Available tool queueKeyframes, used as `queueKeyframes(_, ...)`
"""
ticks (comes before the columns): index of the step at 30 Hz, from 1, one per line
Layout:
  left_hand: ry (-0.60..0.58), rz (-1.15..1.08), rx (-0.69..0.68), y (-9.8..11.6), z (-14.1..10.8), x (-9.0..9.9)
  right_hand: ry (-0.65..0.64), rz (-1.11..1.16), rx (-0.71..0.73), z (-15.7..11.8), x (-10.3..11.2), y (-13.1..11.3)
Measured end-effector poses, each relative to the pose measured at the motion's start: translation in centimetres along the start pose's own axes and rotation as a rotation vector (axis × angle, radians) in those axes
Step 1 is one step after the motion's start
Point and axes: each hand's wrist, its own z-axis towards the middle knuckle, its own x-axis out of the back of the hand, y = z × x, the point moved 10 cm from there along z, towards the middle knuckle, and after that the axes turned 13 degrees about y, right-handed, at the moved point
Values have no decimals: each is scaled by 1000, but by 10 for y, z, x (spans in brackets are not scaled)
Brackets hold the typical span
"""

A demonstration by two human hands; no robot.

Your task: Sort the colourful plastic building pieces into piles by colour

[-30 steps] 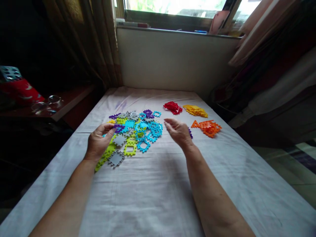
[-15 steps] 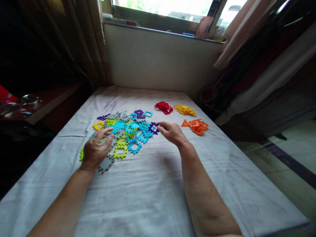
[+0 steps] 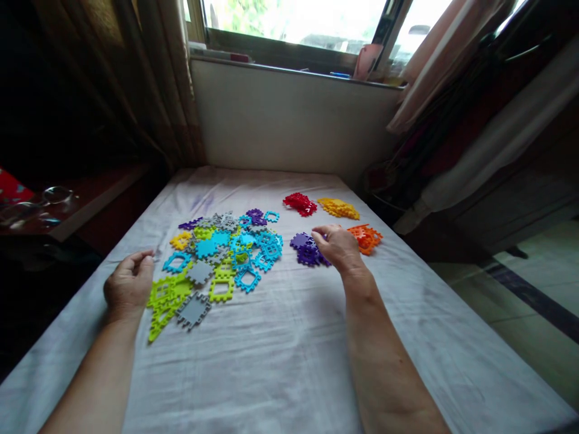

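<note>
- Covering part of the purple pile (image 3: 307,250), mid-sheet (image 3: 271,361): right hand (image 3: 337,248), fingers bunched. Can't tell if it pinches a piece.
- Left hand (image 3: 129,282): loosely curled, no piece visible, can't tell if tips meet. Sits between mixed pile (image 3: 205,247) and sheet's left edge.
- Risk: a leftward shove could merge purple into the nearby blue pieces (image 3: 269,246).
- Risk: right knuckles could scatter the orange pile (image 3: 370,239), toward sheet's right edge.

See one mixed pile (image 3: 205,248), one red pile (image 3: 300,205), one yellow pile (image 3: 338,208), one orange pile (image 3: 370,240), one purple pile (image 3: 306,248). Count two hands (image 3: 129,282) (image 3: 339,247).
</note>
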Motion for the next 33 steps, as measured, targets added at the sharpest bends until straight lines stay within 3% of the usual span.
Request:
queueKeyframes(3,-9,-37,69,-10,2,-7,-102,-22,4,8,-19,-38)
queueKeyframes(8,-22,-57,146,-25,3,-15,-287,-111,-24,28,-78,-102)
queueKeyframes(11,-16,-122,191,-29,2,-15,-343,-160,-56,37,-108,-121)
queueKeyframes(14,4,-167,204,-28,2,-13,-373,-168,-72,40,-124,-126)
queueKeyframes(16,18,-166,207,-27,2,-12,-359,-159,-77,40,-122,-123)
queueKeyframes(19,25,-174,220,-28,2,-13,-289,-142,-98,42,-101,-102)
queueKeyframes(25,16,-161,196,-33,3,-18,-205,-197,-267,34,-49,-11)
queueKeyframes(29,10,-140,187,-37,4,-20,-243,-242,-303,21,-46,23)
queueKeyframes(33,9,-147,214,-32,3,-17,-315,-258,-293,13,-49,22)
